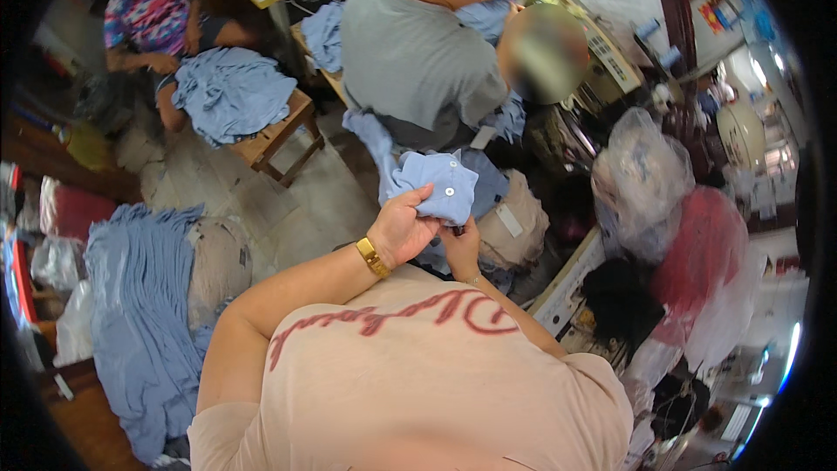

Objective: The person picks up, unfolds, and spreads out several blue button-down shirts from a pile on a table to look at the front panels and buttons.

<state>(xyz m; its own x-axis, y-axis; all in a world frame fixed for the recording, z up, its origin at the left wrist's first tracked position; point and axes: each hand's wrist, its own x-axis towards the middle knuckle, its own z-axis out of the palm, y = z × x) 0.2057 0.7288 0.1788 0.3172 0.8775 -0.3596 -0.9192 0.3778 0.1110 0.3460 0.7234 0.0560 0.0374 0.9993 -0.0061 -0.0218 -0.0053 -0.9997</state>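
A light blue shirt (436, 179) with white buttons is gathered in front of my chest. My left hand (405, 228), wearing a gold watch (372, 258) at the wrist, grips it from the left with the thumb on top of the cloth. My right hand (462, 249) is closed at the shirt's lower right edge, its fingers partly hidden. Something small and dark shows at its fingertips, too small to name. Part of the blue cloth trails off to the upper left, beside the seated person in grey.
A person in grey (418, 52) sits ahead at a sewing machine (602, 52). Another person (157, 9) sits far left behind a wooden stool (279, 135) piled with blue cloth. Blue garments (139, 296) heap at left; a beige bundle (514, 222) and plastic bags (641, 183) stand right.
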